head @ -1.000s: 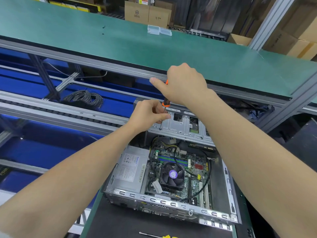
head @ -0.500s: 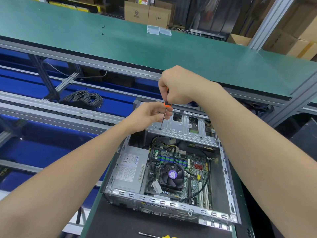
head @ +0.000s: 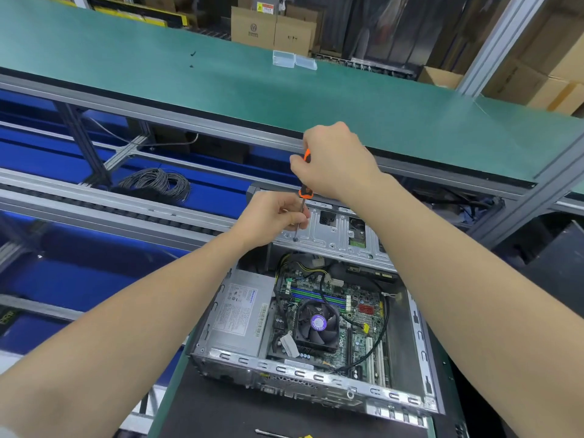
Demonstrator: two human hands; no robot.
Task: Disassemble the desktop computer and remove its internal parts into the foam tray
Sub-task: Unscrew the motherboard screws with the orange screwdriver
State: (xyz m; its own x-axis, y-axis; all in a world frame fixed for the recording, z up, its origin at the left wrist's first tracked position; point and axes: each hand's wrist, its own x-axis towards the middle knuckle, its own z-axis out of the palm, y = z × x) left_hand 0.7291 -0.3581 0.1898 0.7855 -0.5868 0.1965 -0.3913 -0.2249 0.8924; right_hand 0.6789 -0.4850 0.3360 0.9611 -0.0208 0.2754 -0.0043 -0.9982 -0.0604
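still right hand [head: 335, 162] atop screwdriver [head: 305, 192]

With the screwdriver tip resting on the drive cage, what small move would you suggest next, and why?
Probably turn the handle to loosen the screw: the right hand grips the screwdriver handle, the left hand pinches its shaft, and the tip sits on the drive cage corner.

Long green-topped shelf [head: 158, 67] runs across the frame, aluminium edge. Behind it: cardboard boxes [head: 271, 30] and dark storage, possibly racks. On its far edge, two clear plastic boxes [head: 294, 60]. At its right end, a grey aluminium post [head: 493, 42]. Below it: blue panels [head: 79, 263], grey cable coil [head: 158, 184], metal rails [head: 94, 213]. Even indoor light.
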